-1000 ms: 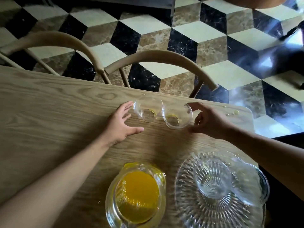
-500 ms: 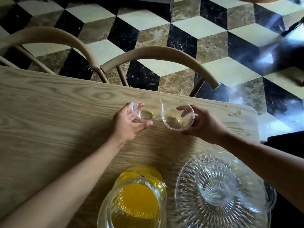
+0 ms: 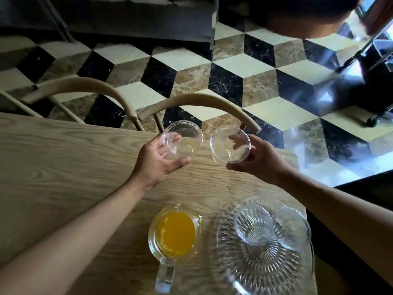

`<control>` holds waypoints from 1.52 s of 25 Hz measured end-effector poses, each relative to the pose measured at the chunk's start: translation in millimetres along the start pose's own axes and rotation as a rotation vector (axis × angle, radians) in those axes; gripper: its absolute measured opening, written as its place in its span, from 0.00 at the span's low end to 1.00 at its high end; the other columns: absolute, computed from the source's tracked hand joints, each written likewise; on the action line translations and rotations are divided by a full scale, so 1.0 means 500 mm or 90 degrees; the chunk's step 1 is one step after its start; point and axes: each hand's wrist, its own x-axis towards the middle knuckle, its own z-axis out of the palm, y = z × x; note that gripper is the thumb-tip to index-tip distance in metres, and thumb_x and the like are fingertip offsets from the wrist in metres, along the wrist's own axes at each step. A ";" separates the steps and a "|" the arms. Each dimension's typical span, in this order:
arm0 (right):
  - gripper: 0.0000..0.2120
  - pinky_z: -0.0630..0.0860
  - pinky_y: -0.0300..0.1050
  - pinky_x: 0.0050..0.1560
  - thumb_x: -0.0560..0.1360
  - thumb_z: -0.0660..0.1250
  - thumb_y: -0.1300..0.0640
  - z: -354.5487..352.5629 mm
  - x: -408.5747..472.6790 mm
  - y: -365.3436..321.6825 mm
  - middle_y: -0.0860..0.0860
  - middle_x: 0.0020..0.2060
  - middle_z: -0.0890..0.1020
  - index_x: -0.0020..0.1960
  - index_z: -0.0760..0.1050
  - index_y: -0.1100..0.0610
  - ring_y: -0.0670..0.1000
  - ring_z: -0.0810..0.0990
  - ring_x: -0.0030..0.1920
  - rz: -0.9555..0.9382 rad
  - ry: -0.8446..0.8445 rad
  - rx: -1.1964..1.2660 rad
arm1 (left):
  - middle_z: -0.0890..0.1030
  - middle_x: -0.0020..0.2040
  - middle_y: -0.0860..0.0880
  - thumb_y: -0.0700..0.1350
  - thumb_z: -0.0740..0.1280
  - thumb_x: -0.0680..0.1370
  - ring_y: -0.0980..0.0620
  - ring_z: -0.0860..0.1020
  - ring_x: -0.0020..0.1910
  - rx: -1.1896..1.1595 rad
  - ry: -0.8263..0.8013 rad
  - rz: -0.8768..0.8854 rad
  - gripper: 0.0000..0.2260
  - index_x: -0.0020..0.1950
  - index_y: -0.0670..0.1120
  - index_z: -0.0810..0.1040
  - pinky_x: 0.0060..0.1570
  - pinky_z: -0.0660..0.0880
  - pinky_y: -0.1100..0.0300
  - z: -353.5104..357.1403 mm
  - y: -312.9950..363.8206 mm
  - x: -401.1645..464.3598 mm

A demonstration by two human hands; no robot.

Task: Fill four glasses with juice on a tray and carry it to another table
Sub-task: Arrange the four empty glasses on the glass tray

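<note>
2 clear glasses (image 3: 182, 139) (image 3: 230, 144) held up; 2 on tray (image 3: 240, 265); pitcher (image 3: 174, 234) full.

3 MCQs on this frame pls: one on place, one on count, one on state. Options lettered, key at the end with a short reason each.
1. Where does the jug of juice stand?
A. on the glass tray
B. on the table, left of the tray
C. on a chair

2. How many glasses stand on the tray?
A. none
B. two
C. four

3. What is the left hand doing?
A. gripping a glass
B. lying flat on the table
C. holding the jug's handle

Key: 1 B, the jug sits on the wooden table beside the tray. 2 B, two glasses are on it, the other two are in the hands. 3 A, its fingers and thumb curl round a glass; the right hand grips another.
</note>
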 end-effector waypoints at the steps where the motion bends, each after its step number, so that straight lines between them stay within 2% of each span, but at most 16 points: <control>1: 0.36 0.81 0.71 0.53 0.52 0.80 0.28 -0.012 -0.011 -0.021 0.62 0.53 0.85 0.59 0.75 0.26 0.69 0.84 0.49 -0.011 0.012 0.001 | 0.82 0.68 0.47 0.46 0.83 0.62 0.58 0.80 0.68 0.005 -0.006 0.008 0.39 0.70 0.44 0.75 0.72 0.75 0.49 -0.005 0.033 -0.011; 3: 0.36 0.82 0.65 0.50 0.53 0.80 0.28 -0.041 -0.036 -0.064 0.60 0.53 0.86 0.60 0.75 0.27 0.63 0.84 0.43 -0.026 0.034 -0.012 | 0.81 0.69 0.47 0.45 0.83 0.63 0.57 0.79 0.69 0.021 -0.017 0.026 0.38 0.72 0.44 0.74 0.72 0.75 0.48 -0.012 0.094 -0.034; 5: 0.36 0.82 0.59 0.43 0.55 0.82 0.33 -0.071 -0.064 -0.098 0.60 0.48 0.87 0.61 0.76 0.31 0.51 0.79 0.35 -0.023 0.073 -0.034 | 0.81 0.69 0.47 0.43 0.83 0.64 0.55 0.79 0.69 0.032 -0.022 0.040 0.38 0.72 0.44 0.74 0.73 0.74 0.48 -0.017 0.151 -0.057; 7: 0.35 0.76 0.48 0.35 0.57 0.83 0.40 -0.103 -0.104 -0.125 0.53 0.42 0.86 0.63 0.78 0.39 0.44 0.74 0.31 -0.027 0.100 -0.042 | 0.82 0.68 0.47 0.43 0.83 0.64 0.55 0.79 0.69 0.030 -0.021 0.057 0.36 0.70 0.45 0.75 0.74 0.73 0.49 -0.009 0.209 -0.091; 9: 0.32 0.72 0.39 0.35 0.61 0.85 0.48 -0.131 -0.149 -0.146 0.44 0.37 0.84 0.63 0.78 0.42 0.41 0.70 0.28 -0.045 0.105 -0.046 | 0.82 0.66 0.48 0.41 0.83 0.64 0.56 0.80 0.67 0.010 -0.025 0.070 0.32 0.66 0.48 0.77 0.73 0.74 0.52 0.012 0.258 -0.136; 12: 0.31 0.70 0.31 0.34 0.64 0.85 0.55 -0.162 -0.218 -0.161 0.37 0.41 0.84 0.63 0.78 0.42 0.41 0.70 0.28 -0.076 0.118 -0.045 | 0.83 0.64 0.49 0.44 0.83 0.62 0.57 0.81 0.65 -0.024 -0.033 0.062 0.31 0.63 0.51 0.77 0.71 0.75 0.55 0.064 0.293 -0.213; 15: 0.31 0.71 0.32 0.34 0.64 0.84 0.52 -0.185 -0.302 -0.152 0.49 0.50 0.84 0.60 0.76 0.33 0.43 0.71 0.30 -0.088 0.128 -0.015 | 0.84 0.64 0.48 0.38 0.83 0.66 0.56 0.81 0.66 -0.045 -0.015 0.058 0.28 0.61 0.53 0.77 0.71 0.75 0.54 0.135 0.269 -0.296; 17: 0.30 0.72 0.34 0.34 0.62 0.84 0.45 -0.183 -0.361 -0.126 0.48 0.49 0.82 0.59 0.75 0.32 0.44 0.72 0.30 -0.076 0.133 -0.002 | 0.83 0.65 0.46 0.39 0.83 0.67 0.55 0.81 0.67 -0.048 -0.008 0.054 0.27 0.60 0.54 0.76 0.71 0.75 0.52 0.178 0.231 -0.345; 19: 0.31 0.74 0.40 0.33 0.59 0.80 0.32 -0.162 -0.419 -0.081 0.44 0.48 0.79 0.59 0.74 0.31 0.45 0.73 0.30 -0.054 0.146 0.008 | 0.82 0.66 0.46 0.45 0.83 0.64 0.53 0.80 0.68 -0.043 0.003 0.033 0.29 0.61 0.54 0.76 0.73 0.74 0.50 0.214 0.187 -0.384; 21: 0.34 0.77 0.47 0.34 0.58 0.76 0.27 -0.134 -0.463 -0.029 0.45 0.49 0.80 0.62 0.74 0.32 0.47 0.75 0.30 -0.025 0.170 0.007 | 0.82 0.64 0.48 0.45 0.84 0.64 0.54 0.81 0.66 -0.046 0.020 -0.004 0.29 0.60 0.56 0.76 0.73 0.73 0.47 0.238 0.135 -0.409; 25: 0.37 0.76 0.40 0.36 0.61 0.79 0.36 -0.071 -0.532 0.055 0.53 0.53 0.80 0.67 0.75 0.43 0.47 0.76 0.31 0.023 0.188 -0.008 | 0.82 0.62 0.50 0.46 0.86 0.65 0.53 0.81 0.64 0.017 0.050 -0.037 0.30 0.61 0.57 0.76 0.71 0.76 0.46 0.283 0.027 -0.444; 28: 0.34 0.77 0.37 0.35 0.66 0.83 0.47 -0.037 -0.558 0.097 0.53 0.53 0.80 0.68 0.75 0.48 0.47 0.78 0.30 0.044 0.187 -0.032 | 0.79 0.66 0.46 0.44 0.84 0.67 0.52 0.80 0.63 0.059 0.068 -0.044 0.32 0.67 0.49 0.75 0.63 0.79 0.63 0.307 -0.027 -0.458; 33: 0.34 0.73 0.26 0.40 0.66 0.84 0.52 0.020 -0.577 0.158 0.51 0.52 0.79 0.69 0.76 0.52 0.48 0.81 0.41 0.081 0.188 -0.100 | 0.79 0.67 0.48 0.41 0.84 0.67 0.60 0.80 0.60 0.091 0.087 -0.045 0.34 0.71 0.44 0.75 0.55 0.77 0.72 0.334 -0.115 -0.481; 34: 0.35 0.73 0.26 0.42 0.65 0.84 0.52 0.032 -0.581 0.169 0.50 0.53 0.79 0.69 0.76 0.53 0.46 0.80 0.42 0.083 0.191 -0.109 | 0.80 0.67 0.48 0.40 0.84 0.66 0.60 0.80 0.59 0.103 0.091 -0.044 0.35 0.70 0.45 0.76 0.55 0.78 0.71 0.337 -0.136 -0.482; 37: 0.35 0.71 0.25 0.46 0.65 0.84 0.53 0.054 -0.586 0.196 0.49 0.53 0.78 0.69 0.76 0.55 0.39 0.78 0.45 0.099 0.196 -0.117 | 0.82 0.64 0.50 0.43 0.86 0.65 0.52 0.82 0.62 0.160 0.092 -0.049 0.35 0.69 0.49 0.77 0.62 0.81 0.53 0.347 -0.181 -0.480; 38: 0.35 0.71 0.26 0.48 0.65 0.84 0.54 0.060 -0.588 0.201 0.48 0.54 0.78 0.69 0.76 0.55 0.39 0.78 0.46 0.105 0.197 -0.117 | 0.83 0.63 0.50 0.44 0.86 0.64 0.50 0.82 0.62 0.175 0.093 -0.045 0.34 0.68 0.49 0.78 0.63 0.80 0.51 0.350 -0.187 -0.479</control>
